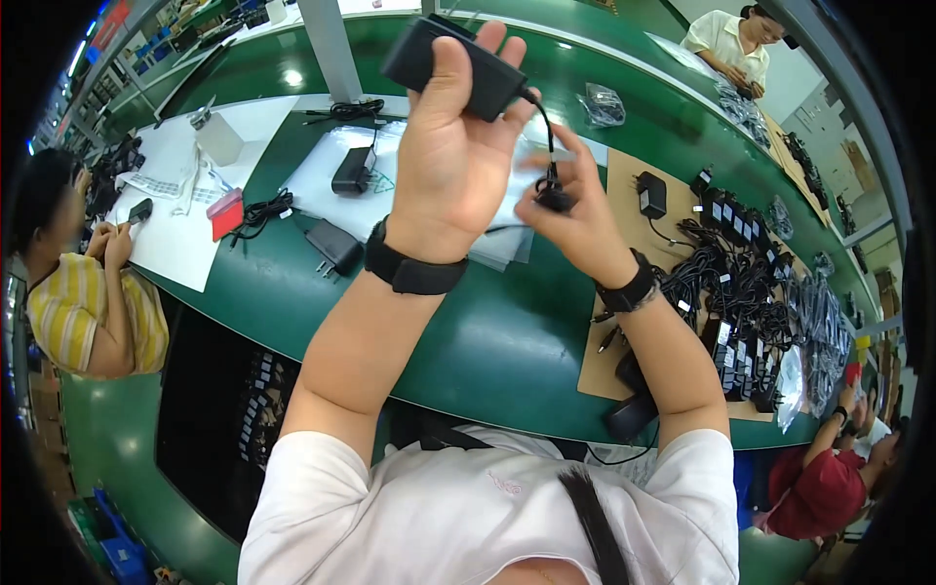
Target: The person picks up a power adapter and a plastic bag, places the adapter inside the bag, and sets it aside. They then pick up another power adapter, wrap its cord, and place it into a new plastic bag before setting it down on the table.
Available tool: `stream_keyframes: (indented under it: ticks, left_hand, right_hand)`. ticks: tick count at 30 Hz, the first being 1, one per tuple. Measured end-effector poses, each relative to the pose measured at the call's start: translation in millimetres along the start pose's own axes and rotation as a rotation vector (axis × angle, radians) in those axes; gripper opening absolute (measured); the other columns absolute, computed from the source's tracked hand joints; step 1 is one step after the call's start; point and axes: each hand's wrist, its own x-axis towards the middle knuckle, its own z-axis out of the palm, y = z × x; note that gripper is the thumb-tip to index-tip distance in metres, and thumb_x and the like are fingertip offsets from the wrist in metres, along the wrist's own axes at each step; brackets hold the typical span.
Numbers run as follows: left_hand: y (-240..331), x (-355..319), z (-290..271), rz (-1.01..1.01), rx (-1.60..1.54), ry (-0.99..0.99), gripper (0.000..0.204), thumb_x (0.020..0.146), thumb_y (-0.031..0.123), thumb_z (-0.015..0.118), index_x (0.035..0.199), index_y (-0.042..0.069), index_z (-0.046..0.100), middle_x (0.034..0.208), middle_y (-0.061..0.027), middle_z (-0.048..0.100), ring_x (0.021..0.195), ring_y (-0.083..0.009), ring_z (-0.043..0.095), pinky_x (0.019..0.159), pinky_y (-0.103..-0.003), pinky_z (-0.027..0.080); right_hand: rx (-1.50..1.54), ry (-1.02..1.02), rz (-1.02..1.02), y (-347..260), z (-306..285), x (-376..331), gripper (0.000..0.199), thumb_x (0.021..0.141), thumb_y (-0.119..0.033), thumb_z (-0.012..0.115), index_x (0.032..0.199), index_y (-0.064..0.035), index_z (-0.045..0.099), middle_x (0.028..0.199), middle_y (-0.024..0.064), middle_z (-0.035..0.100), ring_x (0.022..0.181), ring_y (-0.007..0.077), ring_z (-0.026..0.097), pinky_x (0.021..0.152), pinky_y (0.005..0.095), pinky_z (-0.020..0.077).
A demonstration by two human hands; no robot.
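Left hand raised over the green bench, fingers wrapped shut around a black power adapter; right hand just to its right, fingertips pinched closed on the adapter's thin black cord. Adapter judged rigid, light, smooth-cased, best gripped across its flat sides; cord limp, best held near the body. Further right, on brown cardboard, heap of like adapters; far left, white sheets.
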Motion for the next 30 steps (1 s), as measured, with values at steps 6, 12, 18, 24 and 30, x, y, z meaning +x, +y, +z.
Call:
stream_keyframes:
  ticks: [6, 12, 18, 24, 30]
  left_hand:
    - [21, 4, -41, 0.074, 0.295, -0.019, 0.039, 0.077, -0.002, 0.056, 0.113, 0.005, 0.044, 0.094, -0.0160, 0.060, 0.078, -0.0284, 0.061, 0.073, -0.037, 0.050]
    - [-38, -29, -56, -0.384, 0.640, -0.018, 0.043, 0.069, 0.000, 0.067, 0.108, 0.006, 0.049, 0.092, -0.0038, 0.053, 0.080, -0.0123, 0.055, 0.071, -0.025, 0.048]
    - [-52, -39, -56, -0.291, 0.617, 0.010, 0.043, 0.072, 0.000, 0.066, 0.110, 0.006, 0.047, 0.096, -0.0033, 0.052, 0.083, -0.0108, 0.053, 0.069, -0.024, 0.048]
    - [-57, -38, -67, -0.410, 0.407, 0.152, 0.042, 0.074, 0.000, 0.064, 0.111, 0.007, 0.046, 0.097, -0.0029, 0.052, 0.088, -0.0121, 0.052, 0.077, -0.026, 0.046]
    - [-53, -36, -72, -0.500, 0.288, 0.129, 0.042, 0.075, -0.001, 0.062, 0.112, 0.009, 0.046, 0.101, -0.0041, 0.053, 0.095, -0.0144, 0.053, 0.082, -0.029, 0.045]
  right_hand:
    - [0.231, 0.203, 0.197, -4, -25, -4, 0.029, 0.083, -0.011, 0.057, 0.107, 0.0029, 0.052, 0.077, 0.0040, 0.057, 0.068, 0.0096, 0.053, 0.063, 0.0206, 0.0413]
    - [0.103, 0.197, 0.221, 25, -30, -7, 0.024, 0.087, -0.013, 0.053, 0.107, -0.0019, 0.057, 0.087, -0.0033, 0.058, 0.071, 0.0036, 0.048, 0.063, 0.0170, 0.0382]
    - [0.105, 0.188, 0.106, 32, -22, -12, 0.028, 0.087, -0.004, 0.048, 0.114, 0.0001, 0.053, 0.106, 0.0006, 0.054, 0.088, 0.0068, 0.048, 0.078, 0.0187, 0.0378]
    - [-0.069, 0.234, -0.002, 27, -12, -21, 0.034, 0.086, 0.002, 0.044, 0.120, 0.0018, 0.048, 0.113, 0.0037, 0.048, 0.098, 0.0109, 0.046, 0.089, 0.0216, 0.0348]
    - [0.296, 0.246, 0.066, 30, -16, -14, 0.051, 0.083, 0.004, 0.048, 0.132, 0.0010, 0.032, 0.106, 0.0042, 0.046, 0.097, 0.0101, 0.045, 0.089, 0.0211, 0.0355]
